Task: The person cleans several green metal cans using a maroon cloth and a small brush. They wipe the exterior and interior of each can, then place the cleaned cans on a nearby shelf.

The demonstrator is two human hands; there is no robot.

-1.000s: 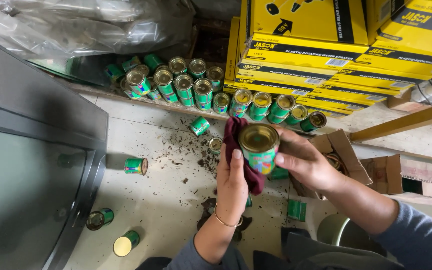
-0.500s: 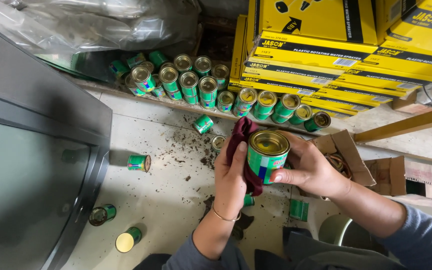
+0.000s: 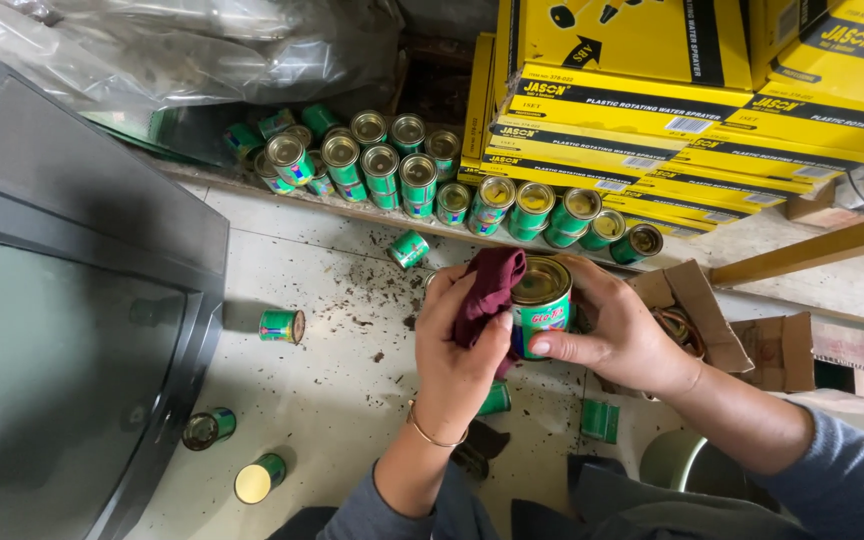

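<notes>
Right hand (image 3: 617, 335) gripped the green tin can (image 3: 540, 305) by its side, fingers (image 3: 552, 345) wrapped around the label, can held upright above the floor (image 3: 322, 370). Left hand (image 3: 457, 345) pressed a maroon cloth (image 3: 487, 285) against the can's left side and rim, fingers clenched on the cloth. Row of matching cans (image 3: 422, 175) stood along the low ledge just behind. Loose cans lay tipped on the floor: one (image 3: 409, 248) near the ledge, one (image 3: 281, 325) by the grey TV (image 3: 72, 330), two more lower left. Yellow boxes (image 3: 642, 110) stacked upper right. Open cardboard box (image 3: 697, 310) sat just beside the right hand; its contents probably coiled rings, too hidden to tell. Dark debris scattered on the floor.
</notes>
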